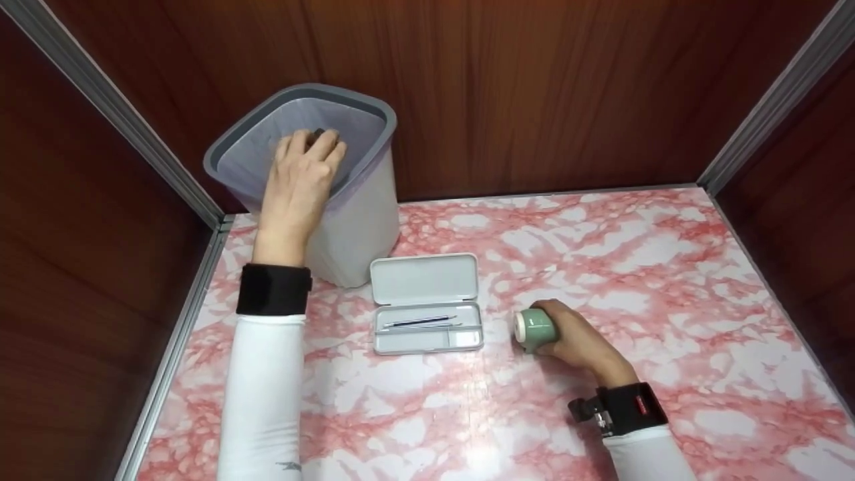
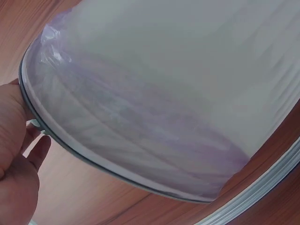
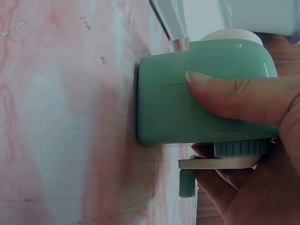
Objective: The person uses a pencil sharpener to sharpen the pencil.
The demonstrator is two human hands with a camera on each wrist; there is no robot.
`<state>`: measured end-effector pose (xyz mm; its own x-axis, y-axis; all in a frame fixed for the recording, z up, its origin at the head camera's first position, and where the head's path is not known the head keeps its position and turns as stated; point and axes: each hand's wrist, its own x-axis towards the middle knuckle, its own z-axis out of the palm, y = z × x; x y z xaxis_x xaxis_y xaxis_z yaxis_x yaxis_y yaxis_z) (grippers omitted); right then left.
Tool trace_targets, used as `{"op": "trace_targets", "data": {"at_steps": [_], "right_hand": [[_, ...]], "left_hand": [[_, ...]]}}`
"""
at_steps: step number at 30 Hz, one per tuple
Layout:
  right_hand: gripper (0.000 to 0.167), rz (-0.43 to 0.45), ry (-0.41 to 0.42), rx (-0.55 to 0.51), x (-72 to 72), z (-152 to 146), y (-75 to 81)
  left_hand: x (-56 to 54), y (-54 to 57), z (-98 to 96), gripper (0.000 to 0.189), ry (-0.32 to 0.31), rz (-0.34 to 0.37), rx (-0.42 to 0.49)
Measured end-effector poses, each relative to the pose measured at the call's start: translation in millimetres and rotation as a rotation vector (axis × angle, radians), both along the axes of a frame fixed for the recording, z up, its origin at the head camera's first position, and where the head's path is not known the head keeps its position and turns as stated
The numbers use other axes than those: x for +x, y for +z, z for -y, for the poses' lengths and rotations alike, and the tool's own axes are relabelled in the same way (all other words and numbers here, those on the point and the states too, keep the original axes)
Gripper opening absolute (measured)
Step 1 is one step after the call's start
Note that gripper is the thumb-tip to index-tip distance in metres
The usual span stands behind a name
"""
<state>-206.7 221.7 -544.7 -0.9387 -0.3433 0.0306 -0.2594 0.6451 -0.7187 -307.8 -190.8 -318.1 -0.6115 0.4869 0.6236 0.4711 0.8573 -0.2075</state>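
Observation:
In the head view my left hand (image 1: pixel 304 170) is over the mouth of the waste bin (image 1: pixel 361 234), its fingers curled around a small dark piece (image 1: pixel 319 133), mostly hidden. The left wrist view shows the same hand (image 2: pixel 18 145) beside the bin's rim (image 2: pixel 117 177), with a sliver of the piece showing between the fingers. At the right my right hand (image 1: pixel 581 337) grips a green hand-crank pencil sharpener (image 1: pixel 538 329). Up close, the thumb presses one side of the sharpener (image 3: pixel 168 108); the cream crank arm (image 3: pixel 215 163) is on the other side, by the fingers.
An open pale pencil case (image 1: pixel 424 279) lies between the bin and the sharpener. It holds thin pencils (image 1: pixel 421 322) and a white eraser (image 1: pixel 465 337). A purple-tinted liner (image 2: pixel 140 112) covers the bin's rim. Wooden panels (image 1: pixel 534 93) enclose the red-and-white marbled table (image 1: pixel 601 254).

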Motion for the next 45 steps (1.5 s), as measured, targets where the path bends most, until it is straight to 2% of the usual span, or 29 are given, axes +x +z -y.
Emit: {"op": "trace_targets", "data": {"at_steps": [4, 12, 19, 24, 30, 37, 45], "right_hand": [[0.067, 0.008, 0.000, 0.004, -0.3, 0.6, 0.1], [0.066, 0.001, 0.007, 0.018, -1.2, -0.4, 0.7], [0.066, 0.003, 0.005, 0.018, 0.1, 1.1, 1.4], [0.068, 0.023, -0.013, 0.006, 1.2, 0.6, 1.4], [0.067, 0.042, -0.020, 0.000, 3.0, -1.0, 1.2], [0.066, 0.048, -0.021, 0.007, 2.8, -1.7, 0.9], [0.067, 0.042, -0.020, 0.008, 3.6, -2.8, 0.3]], "left_hand": [[1.0, 3.7, -0.6, 0.032, -0.007, -0.008, -0.040], [5.8, 10.6, -2.2, 0.031, -0.036, -0.033, -0.043], [7.7, 8.0, -1.0, 0.034, -0.030, 0.036, -0.069], [7.6, 12.3, -3.7, 0.033, -0.015, -0.015, -0.047], [7.4, 7.3, -6.9, 0.032, -0.008, -0.008, -0.042], [5.1, 6.5, -8.1, 0.027, 0.021, -0.077, 0.014], [3.5, -1.2, -14.0, 0.023, 0.034, -0.082, -0.011]]}}
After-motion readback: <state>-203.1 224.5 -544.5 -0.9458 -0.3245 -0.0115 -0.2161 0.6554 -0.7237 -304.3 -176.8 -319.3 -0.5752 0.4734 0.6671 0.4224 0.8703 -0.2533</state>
